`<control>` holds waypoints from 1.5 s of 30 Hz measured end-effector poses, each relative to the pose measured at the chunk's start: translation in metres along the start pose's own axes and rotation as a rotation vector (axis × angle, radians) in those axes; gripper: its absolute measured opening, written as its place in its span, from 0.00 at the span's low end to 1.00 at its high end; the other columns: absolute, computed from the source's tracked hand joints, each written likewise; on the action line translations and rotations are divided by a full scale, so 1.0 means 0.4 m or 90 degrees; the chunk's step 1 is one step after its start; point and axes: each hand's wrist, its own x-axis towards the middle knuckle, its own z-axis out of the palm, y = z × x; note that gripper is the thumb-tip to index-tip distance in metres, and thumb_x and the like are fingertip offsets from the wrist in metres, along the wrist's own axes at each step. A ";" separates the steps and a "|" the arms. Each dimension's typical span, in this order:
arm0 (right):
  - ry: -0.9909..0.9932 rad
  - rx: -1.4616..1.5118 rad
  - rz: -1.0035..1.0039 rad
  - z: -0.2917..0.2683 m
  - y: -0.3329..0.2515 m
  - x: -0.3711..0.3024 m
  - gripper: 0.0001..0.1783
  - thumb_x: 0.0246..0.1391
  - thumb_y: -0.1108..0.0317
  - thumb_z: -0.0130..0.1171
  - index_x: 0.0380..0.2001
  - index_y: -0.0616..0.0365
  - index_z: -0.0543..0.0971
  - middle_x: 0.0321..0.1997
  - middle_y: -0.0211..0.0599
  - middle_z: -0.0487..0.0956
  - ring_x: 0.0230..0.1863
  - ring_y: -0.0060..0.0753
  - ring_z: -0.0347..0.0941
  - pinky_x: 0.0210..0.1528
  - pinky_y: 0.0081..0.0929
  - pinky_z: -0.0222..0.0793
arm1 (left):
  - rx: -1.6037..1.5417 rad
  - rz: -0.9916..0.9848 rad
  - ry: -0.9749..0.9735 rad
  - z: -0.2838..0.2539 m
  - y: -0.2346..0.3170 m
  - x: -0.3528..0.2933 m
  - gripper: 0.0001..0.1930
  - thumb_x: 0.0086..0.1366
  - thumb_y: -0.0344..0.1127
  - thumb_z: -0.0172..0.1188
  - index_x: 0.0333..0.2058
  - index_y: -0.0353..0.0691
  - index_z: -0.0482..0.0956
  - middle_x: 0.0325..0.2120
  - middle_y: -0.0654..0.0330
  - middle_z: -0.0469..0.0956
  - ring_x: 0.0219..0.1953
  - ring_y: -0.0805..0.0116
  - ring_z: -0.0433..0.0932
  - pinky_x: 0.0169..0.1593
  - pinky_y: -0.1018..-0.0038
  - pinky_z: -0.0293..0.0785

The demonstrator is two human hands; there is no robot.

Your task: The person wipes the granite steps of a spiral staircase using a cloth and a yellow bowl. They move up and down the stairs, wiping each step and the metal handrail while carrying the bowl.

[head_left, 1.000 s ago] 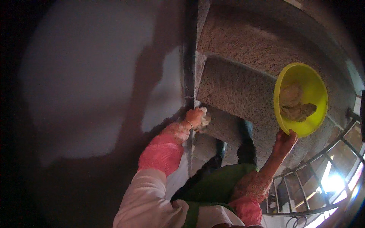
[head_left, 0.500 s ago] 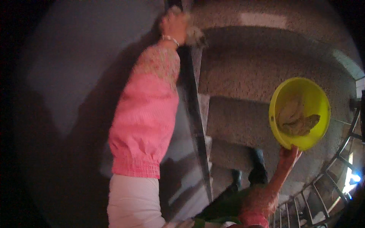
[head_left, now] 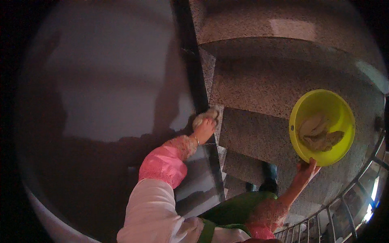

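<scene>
My left hand [head_left: 204,129], with a pink sleeve cover on its forearm, is closed on a pale, bunched-up cloth [head_left: 205,116]. That cloth presses against the dark skirting strip [head_left: 190,56] along the wall, by the end of a stair step. My right hand [head_left: 307,172] grips the near rim of a yellow-green plastic basin [head_left: 341,117], fingers at its edge. The basin is tilted so that its inside shows. Wet-looking brownish cloths [head_left: 318,133] lie in a heap at its bottom; how many I cannot tell.
Speckled stone steps [head_left: 259,87] run between the wall and a metal railing [head_left: 330,218] at lower right. The grey wall [head_left: 109,101] fills the left side. My feet in dark shoes [head_left: 269,176] stand on the lower steps.
My left hand has come down and nearer along the skirting with the cloth, and the arm is now bent. The right hand keeps its hold on the basin, which has barely shifted.
</scene>
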 end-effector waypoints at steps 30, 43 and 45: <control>-0.502 -0.820 -0.876 1.013 -0.238 0.339 0.21 0.51 0.53 0.56 0.26 0.65 0.80 0.59 0.52 0.63 0.60 0.51 0.59 0.58 0.49 0.53 | 0.028 -0.166 0.379 -0.689 -1.082 0.307 0.14 0.50 0.32 0.57 0.39 0.47 0.75 0.40 0.62 0.72 0.49 0.58 0.69 0.45 0.62 0.66; -0.538 -0.955 -0.771 1.114 -0.245 0.443 0.28 0.50 0.45 0.49 0.20 0.61 0.82 0.70 0.42 0.49 0.70 0.48 0.42 0.66 0.56 0.35 | 0.311 -0.343 0.526 -0.905 -1.817 0.637 0.12 0.53 0.33 0.53 0.38 0.47 0.76 0.52 0.62 0.67 0.53 0.61 0.65 0.49 0.60 0.62; -0.511 -0.955 -0.795 1.102 -0.228 0.447 0.26 0.48 0.48 0.50 0.19 0.61 0.82 0.69 0.43 0.52 0.70 0.48 0.42 0.66 0.56 0.35 | 0.342 -0.405 0.510 -0.910 -1.876 0.658 0.13 0.55 0.34 0.52 0.40 0.48 0.78 0.54 0.64 0.65 0.55 0.62 0.63 0.50 0.58 0.60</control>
